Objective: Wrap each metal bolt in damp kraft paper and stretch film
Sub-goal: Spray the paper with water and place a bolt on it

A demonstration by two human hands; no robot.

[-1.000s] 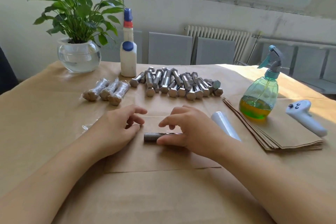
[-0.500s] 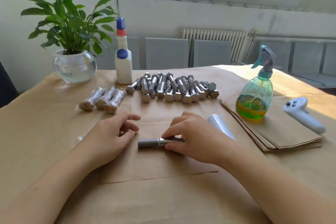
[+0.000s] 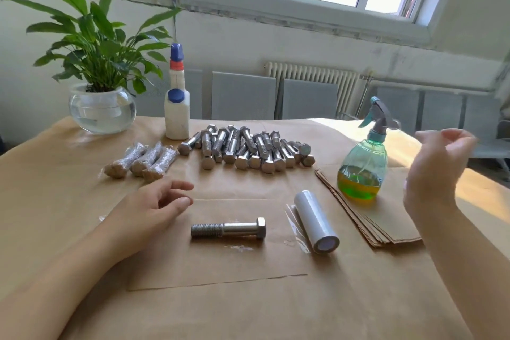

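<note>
A single metal bolt (image 3: 228, 230) lies on a loose sheet of kraft paper (image 3: 209, 262), head to the right, with nothing touching it. My left hand (image 3: 150, 212) rests on the paper just left of the bolt, fingers relaxed. My right hand (image 3: 436, 171) is raised in the air to the right of the spray bottle (image 3: 362, 165), fingers loosely curled and empty. A roll of stretch film (image 3: 316, 221) lies right of the bolt. Several bare bolts (image 3: 245, 148) are piled farther back, and three wrapped bolts (image 3: 140, 159) lie to their left.
A stack of kraft sheets (image 3: 386, 226) sits under the spray bottle at the right. A white glue bottle (image 3: 177, 107) and a potted plant in a glass bowl (image 3: 102, 107) stand at the back left. Kraft paper covers the whole table (image 3: 55, 174).
My right hand let go of the bolt and rose up to the right, beside the spray bottle. The bolt now lies uncovered on the sheet. The left hand stayed in place.
</note>
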